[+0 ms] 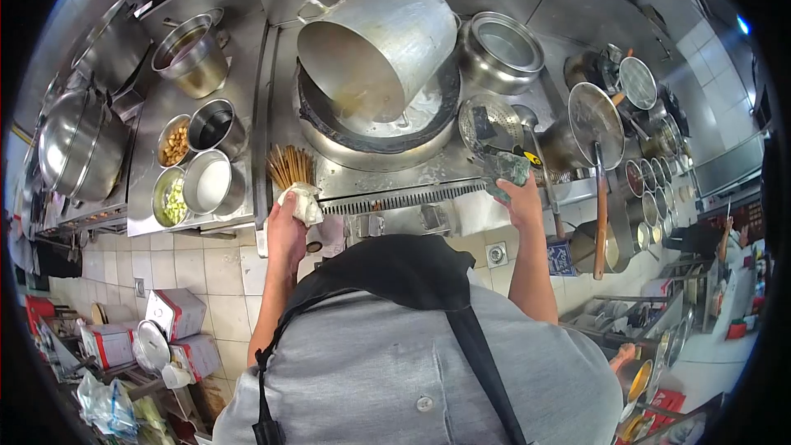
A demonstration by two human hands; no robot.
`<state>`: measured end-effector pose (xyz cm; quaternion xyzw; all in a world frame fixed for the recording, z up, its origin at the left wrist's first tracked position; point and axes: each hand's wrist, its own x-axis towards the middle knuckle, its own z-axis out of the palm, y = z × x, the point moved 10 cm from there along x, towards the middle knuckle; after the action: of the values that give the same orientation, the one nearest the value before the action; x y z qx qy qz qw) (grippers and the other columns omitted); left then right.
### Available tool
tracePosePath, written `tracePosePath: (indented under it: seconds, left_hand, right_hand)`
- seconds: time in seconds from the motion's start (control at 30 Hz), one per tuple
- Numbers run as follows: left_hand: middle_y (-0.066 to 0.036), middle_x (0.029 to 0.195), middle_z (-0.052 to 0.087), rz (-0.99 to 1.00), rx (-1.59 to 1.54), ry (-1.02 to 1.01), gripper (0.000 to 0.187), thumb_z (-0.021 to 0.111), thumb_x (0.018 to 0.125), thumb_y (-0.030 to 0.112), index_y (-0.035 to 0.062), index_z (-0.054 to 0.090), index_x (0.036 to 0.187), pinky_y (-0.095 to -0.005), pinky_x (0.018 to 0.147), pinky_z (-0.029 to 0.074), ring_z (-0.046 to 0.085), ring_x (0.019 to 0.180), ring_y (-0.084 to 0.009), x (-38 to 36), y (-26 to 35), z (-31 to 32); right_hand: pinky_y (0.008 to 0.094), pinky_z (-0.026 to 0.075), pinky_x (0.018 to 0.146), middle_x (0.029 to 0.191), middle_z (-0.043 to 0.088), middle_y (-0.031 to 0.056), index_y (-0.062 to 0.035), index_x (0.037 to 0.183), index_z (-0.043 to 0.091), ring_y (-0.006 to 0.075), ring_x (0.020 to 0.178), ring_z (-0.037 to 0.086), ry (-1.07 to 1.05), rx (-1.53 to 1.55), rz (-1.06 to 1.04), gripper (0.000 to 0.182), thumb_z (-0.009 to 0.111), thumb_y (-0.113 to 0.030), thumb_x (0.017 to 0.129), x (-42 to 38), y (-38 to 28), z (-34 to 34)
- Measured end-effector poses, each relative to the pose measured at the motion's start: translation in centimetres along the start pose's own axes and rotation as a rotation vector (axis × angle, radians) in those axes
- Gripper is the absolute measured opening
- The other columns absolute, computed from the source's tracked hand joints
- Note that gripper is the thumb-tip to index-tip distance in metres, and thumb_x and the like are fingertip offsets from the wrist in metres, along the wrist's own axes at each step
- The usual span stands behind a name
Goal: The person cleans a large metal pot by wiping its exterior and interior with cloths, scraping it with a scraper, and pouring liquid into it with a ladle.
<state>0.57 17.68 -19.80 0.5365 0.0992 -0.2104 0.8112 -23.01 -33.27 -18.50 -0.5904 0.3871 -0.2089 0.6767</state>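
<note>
My left hand (285, 229) is closed around the cloth-wrapped handle (302, 203) of a bamboo wok brush (290, 166), its bristles fanned out toward the stove. In my right hand (521, 198) is a dark green scouring pad (506, 173), gripped over the stove's front edge. Just beyond that pad lies a black and yellow object (527, 156), beside a perforated strainer (489, 125). Between my hands and farther back, a large aluminium pot (412, 37) rests tipped on its side in a wide wok (441, 128), its mouth facing me, brownish residue inside.
A lidless steel pot (503, 53) stands right of the wok. At left are containers of chopped green vegetable (173, 202), brown pieces (175, 147) and white contents (208, 182). A wooden-handled strainer (596, 119) rests at right. Boxes (175, 314) sit on the floor behind left.
</note>
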Motion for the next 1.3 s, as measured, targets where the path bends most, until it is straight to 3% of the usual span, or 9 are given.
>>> tracePosePath:
  seconds: [0.13,0.27,0.37,0.47,0.67,0.97,1.13,1.2,1.3]
  left_hand:
    - [-0.012,0.124,0.072,-0.055,-0.106,-0.065,0.034,0.059,0.11,0.024,0.0007,0.061,0.135,-0.041,0.093,0.058,0.072,0.11,-0.0243,0.6,-1.0,1.2]
    - [-0.009,0.11,0.072,-0.08,-0.164,-0.072,0.035,0.056,0.111,0.029,0.0033,0.061,0.134,-0.0368,0.079,0.056,0.071,0.093,-0.0214,0.5,-0.7,3.9]
    - [-0.007,0.11,0.072,-0.033,-0.11,-0.084,0.033,0.063,0.108,0.03,0.0046,0.063,0.13,-0.0352,0.078,0.054,0.07,0.093,-0.0186,1.6,0.4,5.6]
    - [-0.005,0.119,0.074,0.088,-0.038,-0.169,0.032,0.068,0.106,0.031,0.006,0.066,0.126,-0.0365,0.086,0.053,0.071,0.101,-0.0182,3.0,2.8,9.6]
    - [-0.003,0.103,0.075,0.33,0.028,-0.09,0.022,0.067,0.108,0.024,0.0038,0.07,0.116,-0.027,0.074,0.05,0.067,0.085,-0.009,5.7,6.6,20.9]
    - [-0.001,0.093,0.074,0.507,0.196,0.12,0.03,0.069,0.105,0.028,-0.0015,0.075,0.109,-0.0292,0.073,0.048,0.06,0.081,-0.0079,8.4,4.5,27.7]
    - [-0.003,0.094,0.074,0.415,0.341,0.079,0.024,0.068,0.106,0.023,0.0015,0.074,0.113,-0.0275,0.07,0.05,0.065,0.078,-0.0093,9.2,4.5,30.1]
    - [-0.003,0.09,0.073,0.428,0.272,0.042,0.021,0.067,0.105,0.021,0.0014,0.073,0.11,-0.0269,0.06,0.047,0.062,0.07,-0.0096,10.0,4.1,30.4]
    - [-0.001,0.088,0.071,0.374,0.308,0.009,0.019,0.068,0.105,0.019,0.0011,0.072,0.108,-0.0268,0.061,0.046,0.059,0.071,-0.0083,10.6,4.1,30.1]
  right_hand:
    - [0.0472,0.058,0.085,0.119,0.07,0.0056,-0.0145,0.136,0.053,0.0229,0.103,0.071,0.082,-0.031,0.001,0.052,0.073,-0.003,0.09,-0.9,-0.2,-2.2]
    - [0.0438,0.057,0.087,0.117,0.072,0.0081,-0.0093,0.134,0.058,0.0235,0.103,0.071,0.179,-0.331,-0.066,0.05,0.076,-0.007,0.088,-0.8,-1.6,-3.2]
    - [0.0422,0.056,0.088,0.113,0.074,0.0137,-0.0038,0.13,0.061,0.029,0.1,0.073,0.256,-0.678,-0.423,0.05,0.08,-0.01,0.084,0.4,-4.6,-2.4]
    - [0.042,0.054,0.092,0.11,0.074,0.0204,-0.0004,0.128,0.063,0.0361,0.101,0.072,0.162,-0.863,-0.405,0.052,0.083,-0.013,0.082,2.1,-8.6,1.5]
    - [0.0533,0.051,0.097,0.114,0.069,0.0294,0.0029,0.12,0.063,0.0494,0.11,0.064,0.168,-0.74,-0.849,0.042,0.08,-0.015,0.086,7.1,-21.1,10.3]
    - [0.0488,0.048,0.1,0.111,0.066,0.0213,0.0004,0.122,0.062,0.0407,0.109,0.062,0.323,-0.663,-1.334,0.045,0.081,-0.013,0.084,13.5,-31.1,21.5]
    - [0.0513,0.049,0.099,0.112,0.068,0.023,0.0036,0.117,0.066,0.0418,0.111,0.063,0.055,-0.646,-1.154,0.036,0.079,-0.011,0.085,15.4,-27.2,27.7]
    - [0.0515,0.05,0.1,0.111,0.067,0.024,0.0043,0.115,0.068,0.0421,0.112,0.063,-0.09,-0.557,-1.066,0.033,0.077,-0.009,0.086,13.6,-25.6,29.1]
    - [0.0513,0.051,0.101,0.11,0.067,0.0247,0.0041,0.114,0.07,0.0431,0.114,0.062,-0.398,-0.388,-1.343,0.031,0.07,-0.002,0.084,5.6,-23.9,31.3]
